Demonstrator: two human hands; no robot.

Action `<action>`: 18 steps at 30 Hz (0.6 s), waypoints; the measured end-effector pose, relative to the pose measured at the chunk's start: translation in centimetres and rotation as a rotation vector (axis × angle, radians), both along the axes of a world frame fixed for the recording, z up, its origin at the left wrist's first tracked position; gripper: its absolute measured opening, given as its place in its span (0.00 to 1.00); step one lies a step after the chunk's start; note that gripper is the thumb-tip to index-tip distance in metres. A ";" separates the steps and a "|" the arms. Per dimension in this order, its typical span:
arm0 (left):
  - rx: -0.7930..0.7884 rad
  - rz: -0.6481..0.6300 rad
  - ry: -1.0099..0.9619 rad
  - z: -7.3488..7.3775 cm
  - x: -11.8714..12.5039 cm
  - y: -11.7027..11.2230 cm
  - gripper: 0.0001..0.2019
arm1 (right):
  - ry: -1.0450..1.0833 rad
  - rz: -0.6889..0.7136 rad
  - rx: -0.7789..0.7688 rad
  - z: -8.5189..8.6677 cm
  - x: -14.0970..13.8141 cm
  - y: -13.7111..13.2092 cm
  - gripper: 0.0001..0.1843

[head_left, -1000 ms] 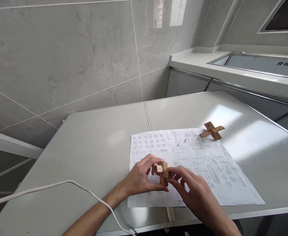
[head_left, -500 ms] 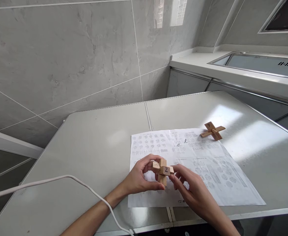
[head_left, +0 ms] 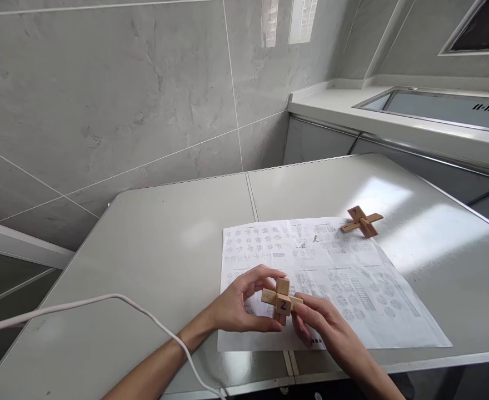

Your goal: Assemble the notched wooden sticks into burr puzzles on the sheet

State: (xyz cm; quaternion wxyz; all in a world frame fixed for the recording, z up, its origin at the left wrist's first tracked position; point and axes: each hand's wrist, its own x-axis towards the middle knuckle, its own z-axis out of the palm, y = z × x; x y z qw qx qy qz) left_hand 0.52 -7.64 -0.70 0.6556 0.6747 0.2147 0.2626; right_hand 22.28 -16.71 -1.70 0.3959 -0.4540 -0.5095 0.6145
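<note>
A small wooden cross-shaped puzzle (head_left: 282, 299), with a "2" inked on one block end, sits between both my hands just above a printed instruction sheet (head_left: 353, 283). My left hand (head_left: 241, 303) curls round its left side, thumb under and fingers over the top. The fingertips of my right hand (head_left: 323, 328) pinch its right arm. A second wooden cross puzzle (head_left: 361, 221) lies alone at the sheet's far right corner, well away from both hands.
The sheet lies on a grey table (head_left: 153, 250) with a seam down its middle. A white cable (head_left: 103, 303) arcs over my left forearm. A tiled wall stands behind, and a counter with a recessed sink (head_left: 444, 105) is at the right.
The puzzle has been turned in my hands so the "2" face now points toward me, and it sits slightly lower and further right. My right hand has dropped a little.
</note>
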 end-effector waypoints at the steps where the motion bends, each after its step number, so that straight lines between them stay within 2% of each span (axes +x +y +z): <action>1: 0.008 0.007 0.016 0.0 0.0 0.0 0.42 | -0.002 -0.020 -0.006 0.0 0.1 0.0 0.33; 5: 0.016 0.059 0.066 0.0 0.0 0.2 0.40 | -0.055 -0.149 -0.016 0.3 2.0 0.3 0.32; 8: 0.016 0.141 0.128 -0.2 0.0 0.3 0.31 | -0.163 -0.314 -0.017 0.2 4.8 0.6 0.31; 13: 0.050 0.276 0.203 -0.4 -0.1 0.8 0.18 | -0.584 -0.581 0.012 -0.4 10.4 1.3 0.29; 18: 0.089 0.355 0.243 -0.3 -0.4 1.7 0.13 | -0.895 -0.667 0.012 -1.1 14.4 2.2 0.32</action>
